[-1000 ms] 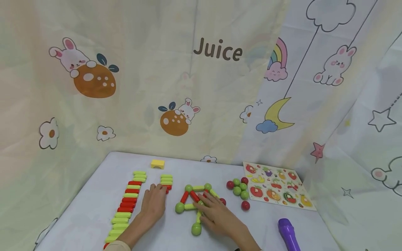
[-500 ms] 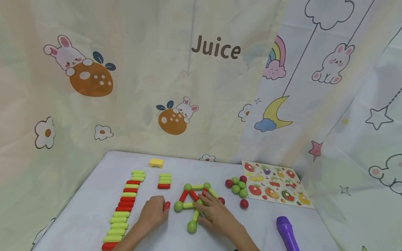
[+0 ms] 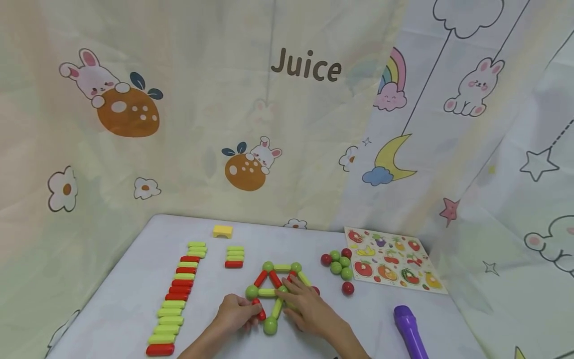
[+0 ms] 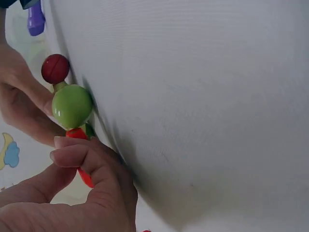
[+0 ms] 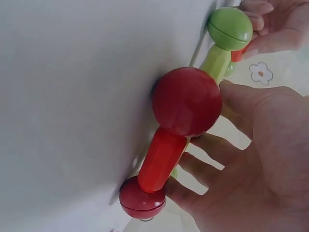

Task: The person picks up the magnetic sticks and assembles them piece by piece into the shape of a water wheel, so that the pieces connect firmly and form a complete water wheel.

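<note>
A flat frame of green and dark red balls joined by red and yellow-green sticks lies mid-table. My left hand [image 3: 235, 314] pinches a red stick [image 3: 259, 310] between thumb and fingers, in the gap between the frame's left green ball [image 3: 252, 292] and its front green ball [image 3: 270, 326]. Whether the stick enters either ball is hard to tell. My right hand [image 3: 311, 310] rests over the frame's right side, fingers spread and fairly straight. The right wrist view has those fingers along the frame beside a dark red ball [image 5: 187, 102] and a red stick [image 5: 162, 159].
Left of the frame runs a long column of sticks [image 3: 170, 320]; a short stack of sticks [image 3: 235, 256] and a yellow arch block [image 3: 222, 231] lie behind. Loose balls [image 3: 336, 268], a fruit-picture board [image 3: 394, 262] and a purple microphone-shaped object [image 3: 410, 329] are at right.
My left hand has taken a red stick from the short stack and brought it to the frame's left front. The front green ball has shifted slightly left. My right hand has stayed on the frame.
</note>
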`<state>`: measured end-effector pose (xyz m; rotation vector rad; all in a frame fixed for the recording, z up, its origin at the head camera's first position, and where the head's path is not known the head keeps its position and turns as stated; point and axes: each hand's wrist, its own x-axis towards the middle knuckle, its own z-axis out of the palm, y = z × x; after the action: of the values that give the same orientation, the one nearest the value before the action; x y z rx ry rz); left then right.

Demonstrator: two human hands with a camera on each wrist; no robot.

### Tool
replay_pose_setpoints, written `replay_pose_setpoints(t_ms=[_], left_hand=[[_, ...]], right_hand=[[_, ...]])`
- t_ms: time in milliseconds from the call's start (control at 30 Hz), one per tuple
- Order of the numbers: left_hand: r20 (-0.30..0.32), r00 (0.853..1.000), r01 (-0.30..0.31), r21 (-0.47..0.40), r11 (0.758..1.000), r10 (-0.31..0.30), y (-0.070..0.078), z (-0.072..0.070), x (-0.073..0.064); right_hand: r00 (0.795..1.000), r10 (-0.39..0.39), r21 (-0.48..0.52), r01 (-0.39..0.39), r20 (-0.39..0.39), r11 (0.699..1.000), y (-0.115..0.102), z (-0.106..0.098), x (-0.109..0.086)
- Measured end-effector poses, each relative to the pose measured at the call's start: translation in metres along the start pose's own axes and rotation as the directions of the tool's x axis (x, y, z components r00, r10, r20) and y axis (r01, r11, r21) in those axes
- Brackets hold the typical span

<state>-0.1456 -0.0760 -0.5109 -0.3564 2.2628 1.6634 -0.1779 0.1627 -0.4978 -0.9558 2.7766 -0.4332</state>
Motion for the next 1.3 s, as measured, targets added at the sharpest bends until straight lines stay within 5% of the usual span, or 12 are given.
replay_pose_setpoints(t_ms=[233, 533, 967, 1167, 1233, 1300], left_hand=[[-0.007, 1.000, 0.026, -0.002, 1.000, -0.026, 0.000, 0.000, 0.002], [-0.004, 1.000, -0.019, 0.015, 1.000, 0.019, -0.003, 0.000, 0.003], [-0.153, 0.988, -0.016, 0.023, 1.000, 0.020, 0.001, 0.001, 0.012], [-0.130, 0.972, -0.186, 0.088, 0.979, 0.196, 0.009, -0.013, 0.025], [-0.126, 0.950, -0.267, 0.158, 0.951, 0.288, 0.013, -0.020, 0.031], [-0.133, 0.905, -0.351, 0.302, 0.886, 0.404, 0.017, -0.029, 0.038]], right_hand=[[1.000, -0.004, 0.027, 0.004, -0.007, 1.000, -0.003, -0.001, -0.001], [1.000, 0.016, 0.035, -0.016, 0.001, 0.999, -0.004, -0.002, -0.001], [0.998, -0.038, 0.032, 0.040, -0.056, 0.999, 0.003, 0.000, -0.005], [0.988, -0.063, -0.049, 0.056, -0.144, 0.997, -0.001, -0.001, -0.002], [0.985, -0.059, -0.054, 0.051, -0.161, 0.997, -0.002, -0.001, -0.002], [0.987, -0.040, -0.038, 0.034, -0.156, 0.999, -0.001, 0.000, -0.002]])
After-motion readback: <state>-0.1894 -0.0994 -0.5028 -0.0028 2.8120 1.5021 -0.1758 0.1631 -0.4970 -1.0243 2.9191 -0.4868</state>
